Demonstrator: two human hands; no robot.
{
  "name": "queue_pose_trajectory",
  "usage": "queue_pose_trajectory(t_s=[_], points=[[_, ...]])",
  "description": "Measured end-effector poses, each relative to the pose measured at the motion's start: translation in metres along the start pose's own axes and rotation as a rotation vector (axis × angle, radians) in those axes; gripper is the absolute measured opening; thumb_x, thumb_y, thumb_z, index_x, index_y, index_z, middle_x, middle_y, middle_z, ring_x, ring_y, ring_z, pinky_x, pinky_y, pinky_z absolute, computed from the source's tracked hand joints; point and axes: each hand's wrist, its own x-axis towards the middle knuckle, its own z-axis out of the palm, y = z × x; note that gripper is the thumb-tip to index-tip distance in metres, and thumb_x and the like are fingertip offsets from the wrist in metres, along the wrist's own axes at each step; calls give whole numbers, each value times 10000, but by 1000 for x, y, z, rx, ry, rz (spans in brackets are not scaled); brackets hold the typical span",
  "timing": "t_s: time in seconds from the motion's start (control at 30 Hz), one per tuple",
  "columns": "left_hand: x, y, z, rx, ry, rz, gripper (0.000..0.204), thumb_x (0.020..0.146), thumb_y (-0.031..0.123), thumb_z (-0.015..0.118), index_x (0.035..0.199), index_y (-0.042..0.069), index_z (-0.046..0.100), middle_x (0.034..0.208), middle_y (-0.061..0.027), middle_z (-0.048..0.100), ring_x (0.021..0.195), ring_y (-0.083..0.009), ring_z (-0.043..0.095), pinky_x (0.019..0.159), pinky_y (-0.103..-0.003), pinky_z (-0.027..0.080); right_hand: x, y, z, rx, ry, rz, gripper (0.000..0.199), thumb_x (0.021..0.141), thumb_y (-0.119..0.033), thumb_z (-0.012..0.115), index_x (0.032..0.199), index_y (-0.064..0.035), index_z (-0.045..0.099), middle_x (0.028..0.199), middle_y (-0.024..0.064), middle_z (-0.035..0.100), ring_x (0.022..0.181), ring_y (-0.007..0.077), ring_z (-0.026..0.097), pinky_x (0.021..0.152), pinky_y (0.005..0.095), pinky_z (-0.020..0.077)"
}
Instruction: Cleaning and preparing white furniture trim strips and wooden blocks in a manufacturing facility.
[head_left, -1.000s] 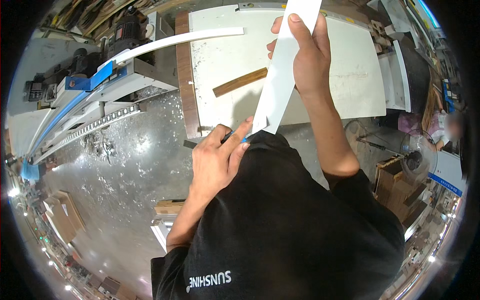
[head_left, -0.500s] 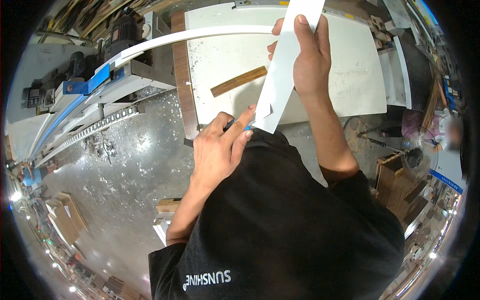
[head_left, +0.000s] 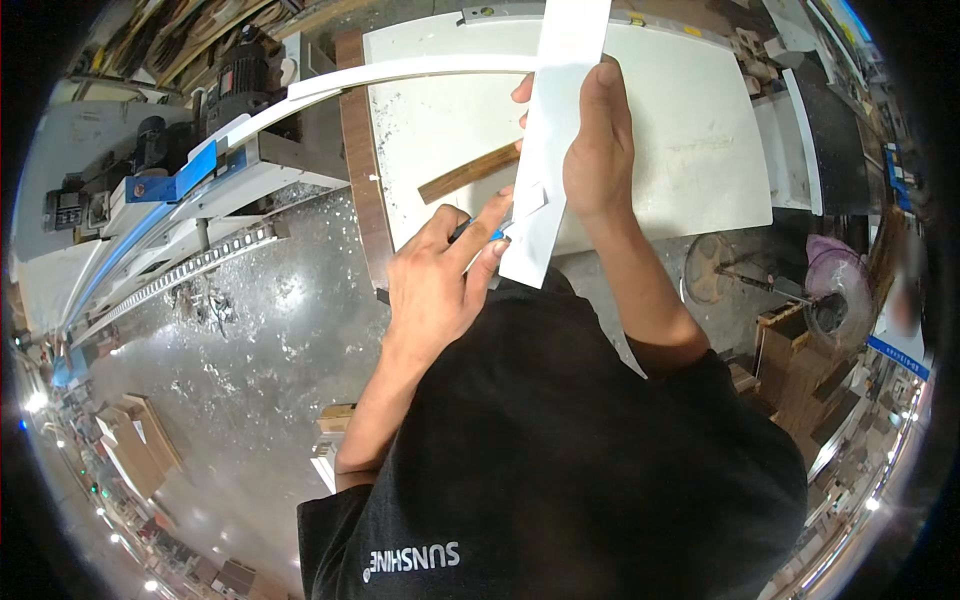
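A long white board strip slants up and away from my body, its far end cut off by the upper picture edge. My right hand grips it along the right side, thumb on top and fingertips showing past the left edge. My left hand is closed around a small blue-and-black cutting tool, which looks like a utility knife. Its pale flat blade lies against the strip's left edge near the near end. Much of the handle is hidden by my fingers.
Behind the strip is a white-topped table with a brown edge board. On it lies a brown wood strip. A long white strip crosses the back. Machinery stands left, a fan right.
The white strip and my right hand have shifted left, and the strip's near end has come closer to my body. The blade now sits farther up from that end.
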Motion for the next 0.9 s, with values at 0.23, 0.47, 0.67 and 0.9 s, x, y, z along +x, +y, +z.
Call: queue_pose_trajectory(t_s=[0.23, 0.47, 0.67, 0.9], points=[[9, -2, -1, -7, 36, 8, 461, 1032, 285, 694, 1492, 269, 679, 893, -79, 590, 752, -282, 645, 661, -426, 547, -4, 3, 3, -87, 1, -18, 544, 1191, -536, 266, 1110, -75, 542, 946, 65, 730, 770, 86, 614, 711, 279, 507], [22, -3, -7, -21, 87, -1, 433, 1055, 275, 669, 1485, 224, 681, 1021, -95, 692, 807, -311, 694, 715, -434, 572, -13, 27, 2, -161, -71, -22, 540, 1191, -519, 275, 1244, -47, 532, 1064, 117, 708, 785, 132, 658, 696, 297, 587], [24, -13, -9, -59, 121, -54, 451, 1061, 260, 653, 1511, 221, 660, 1043, -107, 694, 831, -325, 700, 728, -439, 575, -19, 42, 6, -198, -152, 50, 476, 1193, -480, 362, 1159, -57, 578, 1013, 74, 690, 891, 94, 641, 808, 276, 539], [-5, -15, -1, -91, 122, -139, 439, 1074, 285, 645, 1504, 202, 670, 995, -118, 679, 760, -310, 683, 704, -428, 554, -15, 60, 12, -204, -199, 99, 486, 1192, -487, 344, 1139, -60, 569, 996, 91, 693, 817, 114, 672, 737, 283, 569]])
